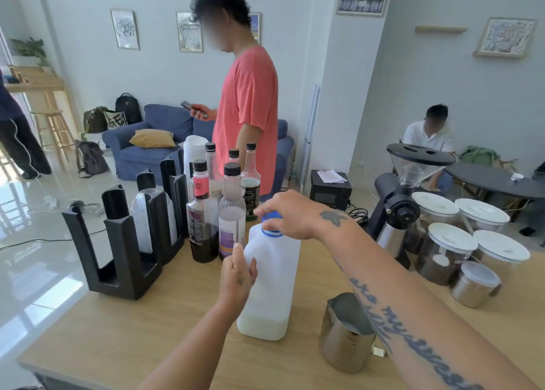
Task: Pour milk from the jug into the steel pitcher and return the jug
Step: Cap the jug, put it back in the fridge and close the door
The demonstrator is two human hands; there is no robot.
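A translucent white plastic milk jug (271,283) stands upright on the wooden counter (147,342), with a little milk at its bottom. My left hand (238,274) grips the jug's handle on its left side. My right hand (287,214) reaches over from the right, fingers closed on the blue cap (271,231) on the jug's neck. The steel pitcher (345,335) stands just right of the jug, under my right forearm, with some white milk visible inside.
Syrup bottles (216,212) stand behind the jug. A black cup and lid holder (129,236) is at the left. A coffee grinder (404,195), lidded jars (451,254) and a steel canister (474,283) fill the right. A person in a red shirt (247,106) stands beyond the counter.
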